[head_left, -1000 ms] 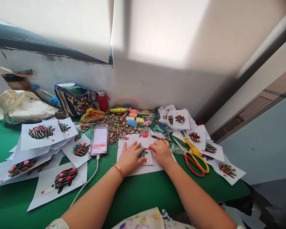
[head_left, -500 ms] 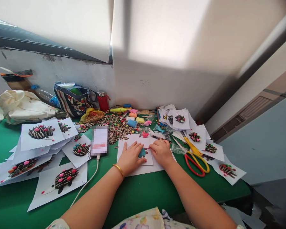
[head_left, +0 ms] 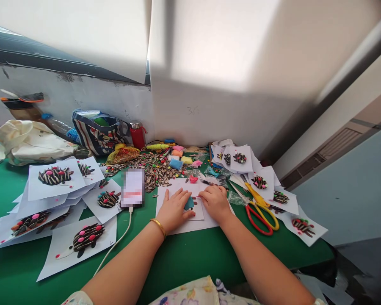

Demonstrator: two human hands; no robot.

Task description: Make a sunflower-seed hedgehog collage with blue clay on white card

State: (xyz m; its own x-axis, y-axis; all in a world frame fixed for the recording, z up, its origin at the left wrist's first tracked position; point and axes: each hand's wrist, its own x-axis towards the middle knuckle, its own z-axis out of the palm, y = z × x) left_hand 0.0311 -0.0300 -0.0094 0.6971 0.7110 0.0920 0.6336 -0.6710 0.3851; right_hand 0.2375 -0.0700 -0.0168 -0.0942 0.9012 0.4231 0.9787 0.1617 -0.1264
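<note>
My left hand (head_left: 177,209), a gold bangle at its wrist, lies with fingers spread on a small white sheet of paper (head_left: 197,215). Between its thumb and forefinger shows a flat blue piece (head_left: 189,203), probably modelling clay. A few dark sunflower seeds (head_left: 195,203) sit just right of that piece. My right hand (head_left: 214,203) rests at the sheet's right side, fingers pinched together beside the seeds. A thin pinkish bit shows at its fingertips, too small to make out. Under the small sheet lies a larger white paper (head_left: 193,228).
Loose sunflower seeds (head_left: 154,169) and coloured clay packets (head_left: 176,163) lie behind my hands. A charging phone (head_left: 132,188) is at left. Scissors (head_left: 263,218) lie at right. Stacked seed hedgehog pictures (head_left: 86,238) flank both sides. A red flask (head_left: 137,136) stands by the wall.
</note>
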